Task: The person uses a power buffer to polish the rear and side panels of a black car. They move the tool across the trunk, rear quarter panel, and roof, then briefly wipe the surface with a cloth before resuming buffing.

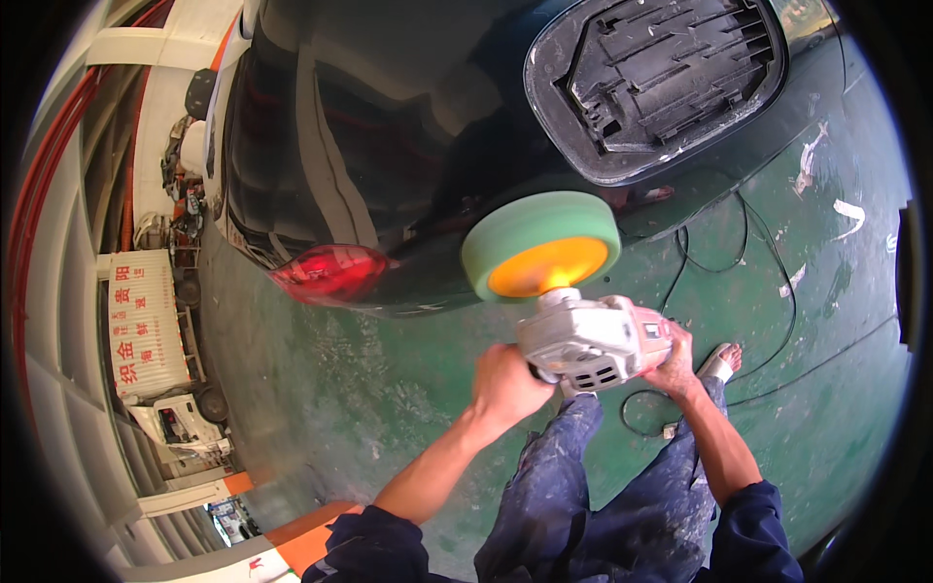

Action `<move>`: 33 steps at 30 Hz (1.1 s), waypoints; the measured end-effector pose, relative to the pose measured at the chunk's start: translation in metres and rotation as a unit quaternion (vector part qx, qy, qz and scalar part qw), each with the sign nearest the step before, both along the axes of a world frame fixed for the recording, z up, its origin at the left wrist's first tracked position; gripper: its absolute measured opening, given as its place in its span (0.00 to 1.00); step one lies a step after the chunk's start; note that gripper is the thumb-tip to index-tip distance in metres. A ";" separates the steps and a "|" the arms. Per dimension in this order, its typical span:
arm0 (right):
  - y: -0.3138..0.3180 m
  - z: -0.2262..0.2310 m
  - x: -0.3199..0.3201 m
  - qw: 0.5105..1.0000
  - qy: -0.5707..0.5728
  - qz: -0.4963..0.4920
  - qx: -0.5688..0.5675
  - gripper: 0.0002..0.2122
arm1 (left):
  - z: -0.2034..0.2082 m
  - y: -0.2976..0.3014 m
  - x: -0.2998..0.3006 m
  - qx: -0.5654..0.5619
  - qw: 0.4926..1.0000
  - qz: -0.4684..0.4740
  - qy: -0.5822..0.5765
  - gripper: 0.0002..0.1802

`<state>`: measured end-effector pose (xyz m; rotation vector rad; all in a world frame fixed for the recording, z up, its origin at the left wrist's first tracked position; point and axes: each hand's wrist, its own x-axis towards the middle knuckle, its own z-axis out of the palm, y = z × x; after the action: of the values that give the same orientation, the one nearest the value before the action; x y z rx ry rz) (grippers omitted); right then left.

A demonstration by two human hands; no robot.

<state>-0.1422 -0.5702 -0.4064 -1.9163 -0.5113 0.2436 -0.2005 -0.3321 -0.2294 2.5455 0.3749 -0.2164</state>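
Note:
My two hands hold an electric polisher (583,340) with a pale, dusty head and a pinkish body. My left hand (510,387) is wrapped round its side handle near the head. My right hand (673,364) grips the rear of its body. A round green foam pad (544,219) with a yellow-orange backing (549,267) is on the tool's front, smooth and blurred at the rim. The pad is up against or very close to the dark glossy car body (418,146); contact cannot be made out. A red tail light (335,272) is to its left.
A rounded black ribbed plastic part (661,83) is at the car's upper right. A black cable (792,291) loops over the scuffed green floor (369,389). My sandalled foot (721,364) is near the cable. Far left stands a white box truck (151,330).

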 end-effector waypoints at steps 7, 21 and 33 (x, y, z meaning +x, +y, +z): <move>0.083 0.029 -0.036 0.998 -0.019 0.062 -0.009 0.20 | 0.033 0.077 -0.050 0.018 0.997 0.019 -0.074 0.17; 0.002 0.087 -0.028 0.994 0.101 -0.025 -0.024 0.15 | 0.087 0.007 0.019 -0.006 0.997 0.037 0.073 0.25; 0.079 0.008 -0.041 0.999 0.008 0.015 0.041 0.18 | 0.036 0.063 -0.036 0.071 0.994 -0.045 -0.075 0.22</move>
<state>-0.1827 -0.4910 -0.3988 -1.8273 -0.5316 0.2520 -0.2364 -0.2687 -0.1932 2.7005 0.2264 -0.0327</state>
